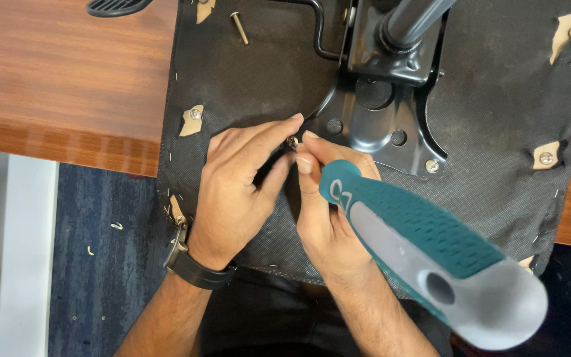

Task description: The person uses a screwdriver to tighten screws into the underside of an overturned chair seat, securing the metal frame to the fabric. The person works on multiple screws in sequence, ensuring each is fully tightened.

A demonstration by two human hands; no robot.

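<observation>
The left hand (236, 192) and the right hand (325, 198) meet over the black underside of a chair seat (497, 99) that lies upside down on a brown wooden table (61, 73), and their fingertips pinch close together around a small silver bolt (293, 141) right at the edge of the black metal plate (378, 125). The right hand also has a tool with a big teal and grey handle (431, 258) tucked against it, pointing back toward the camera. Another long bolt (239, 28) lies loose on the seat, well apart from the hands, and a black watch (190, 261) sits on the left wrist.
</observation>
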